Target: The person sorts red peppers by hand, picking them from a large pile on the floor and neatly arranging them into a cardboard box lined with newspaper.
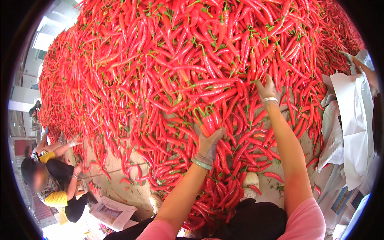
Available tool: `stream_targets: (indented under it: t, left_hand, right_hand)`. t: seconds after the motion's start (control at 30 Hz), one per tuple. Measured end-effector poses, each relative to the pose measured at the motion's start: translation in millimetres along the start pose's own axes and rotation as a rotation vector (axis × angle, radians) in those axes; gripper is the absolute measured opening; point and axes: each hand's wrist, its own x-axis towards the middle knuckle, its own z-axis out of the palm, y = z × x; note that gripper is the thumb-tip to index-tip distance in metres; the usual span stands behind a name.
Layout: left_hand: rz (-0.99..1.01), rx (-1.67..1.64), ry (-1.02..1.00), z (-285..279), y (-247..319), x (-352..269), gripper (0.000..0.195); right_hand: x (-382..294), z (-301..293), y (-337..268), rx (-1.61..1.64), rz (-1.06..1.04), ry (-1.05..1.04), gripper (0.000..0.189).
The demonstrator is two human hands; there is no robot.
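A large heap of red chili peppers (144, 69) with green stems rises before me and spills onto the floor between my feet. My left hand (210, 141), in a thin glove with a pale green bangle at the wrist, is closed around a small bunch of red chili peppers (209, 121), their stems pointing up and away. Farther up and to the right, my right hand (268, 90), gloved and with a silvery bangle, reaches to the heap. Its thumb and fingers are at the green stem of one chili; whether they grip it is not clear.
At the left a person (51, 180) sits low beside the heap, near printed papers (114, 211). White sheets (352, 129) stand at the right, where another person's arm (364, 70) shows. Loose chilies lie on the tiled floor (132, 192) by my shoes (250, 184).
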Motion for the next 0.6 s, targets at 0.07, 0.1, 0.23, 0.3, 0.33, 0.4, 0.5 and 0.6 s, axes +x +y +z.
stream_targets:
  t: [0.07, 0.1, 0.23, 0.3, 0.33, 0.4, 0.5, 0.6]
  left_hand:
    - [-0.047, -0.008, 0.013, 2.0, 7.5, 3.4, 0.014]
    - [-0.041, 0.0, 0.012, 0.3, 7.0, 7.7, 0.014]
    - [-0.025, 0.018, -0.069, 3.4, 10.2, 11.3, 0.013]
    - [-0.02, 0.183, -0.085, 4.2, 19.3, 9.0, 0.016]
    - [-0.01, 0.222, -0.172, -10.6, 30.4, 6.2, 0.022]
    - [0.0, 0.149, -0.127, -17.4, 49.1, -10.2, 0.023]
    - [0.025, 0.03, -0.084, -39.6, 33.6, -20.2, 0.024]
    - [-0.073, 0.01, -0.073, -46.3, 19.3, -29.7, 0.025]
  right_hand:
    - [6.1, 29.8, -47.9, -0.268, 0.326, -0.142, 0.086]
    - [8.0, 41.3, -64.2, -0.371, 0.407, -0.028, 0.092]
    - [28.0, 38.3, -65.4, -0.362, 0.443, -0.018, 0.084]
    - [27.9, 26.5, -22.7, -0.135, 0.369, 0.061, 0.064]
    - [14.6, 19.9, -36.5, 0.058, 0.348, -0.021, 0.059]
    - [-27.9, -15.9, -68.7, 0.192, 0.249, -0.238, 0.052]
    - [-83.2, -60.7, -104.2, 0.014, 0.088, -0.596, 0.05]
    - [-126.4, -69.7, -114.0, -0.213, 0.132, -0.867, 0.066]
